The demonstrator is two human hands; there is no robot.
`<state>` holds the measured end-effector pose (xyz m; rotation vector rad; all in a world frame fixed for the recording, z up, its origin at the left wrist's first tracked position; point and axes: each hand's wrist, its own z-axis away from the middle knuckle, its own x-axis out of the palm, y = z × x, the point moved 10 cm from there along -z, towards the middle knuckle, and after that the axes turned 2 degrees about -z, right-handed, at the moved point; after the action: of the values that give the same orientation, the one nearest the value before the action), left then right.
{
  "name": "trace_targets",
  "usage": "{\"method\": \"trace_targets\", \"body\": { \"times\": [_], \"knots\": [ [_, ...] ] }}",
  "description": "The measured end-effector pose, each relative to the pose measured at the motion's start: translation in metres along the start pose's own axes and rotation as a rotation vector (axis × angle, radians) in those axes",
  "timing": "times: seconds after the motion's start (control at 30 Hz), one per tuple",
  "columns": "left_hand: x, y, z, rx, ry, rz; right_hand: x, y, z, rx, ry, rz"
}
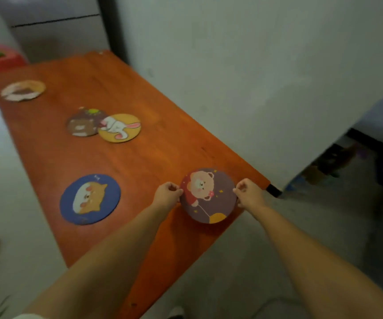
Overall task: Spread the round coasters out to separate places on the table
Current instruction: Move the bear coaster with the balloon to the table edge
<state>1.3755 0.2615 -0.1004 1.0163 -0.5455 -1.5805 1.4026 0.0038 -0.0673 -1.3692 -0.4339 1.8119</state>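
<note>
A: What's hard to make out, starting at the left?

B: The red box (0, 57) at the far left corner is blurred; something green sits on top, but I can't tell what. The far coaster (23, 90) is smeared too, its picture unclear. At the left edge, a blurred shape is cut off.

A: And further along the table (139, 146)?

B: The blue coaster (90, 199) lies flat, alone, near the left rim. Beyond it, the brown coaster (84, 122) is partly hidden under the yellow coaster (119, 128), which overlaps its right side.

A: The hands?

B: Both arms reach forward. The left hand (166, 196) pinches the left edge of the purple coaster (209, 195); the right hand (248, 194) pinches its right edge, fingers curled. That coaster is at the near right corner, its near edge reaching the table's rim.
</note>
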Motion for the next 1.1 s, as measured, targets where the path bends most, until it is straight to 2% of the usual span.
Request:
{"method": "trace_targets", "body": {
  "times": [0.2,0.4,0.7,0.9,1.1],
  "knots": [
    [-0.037,-0.04,-0.006,-0.129,0.062,0.001,0.064,-0.03,-0.034,-0.117,-0.237,0.143],
    [-0.053,-0.052,0.009,-0.201,0.15,0.03,0.085,-0.052,-0.044,-0.187,-0.329,0.187],
    [-0.031,-0.065,0.044,-0.271,0.312,0.139,0.089,-0.049,-0.049,-0.281,-0.489,0.247],
    [-0.014,-0.093,0.063,-0.386,0.438,-0.001,0.102,-0.033,-0.038,-0.39,-0.583,0.366],
    [-0.011,-0.093,0.068,-0.39,0.528,-0.222,0.112,-0.02,-0.04,-0.469,-0.6,0.471]
  ]
}}
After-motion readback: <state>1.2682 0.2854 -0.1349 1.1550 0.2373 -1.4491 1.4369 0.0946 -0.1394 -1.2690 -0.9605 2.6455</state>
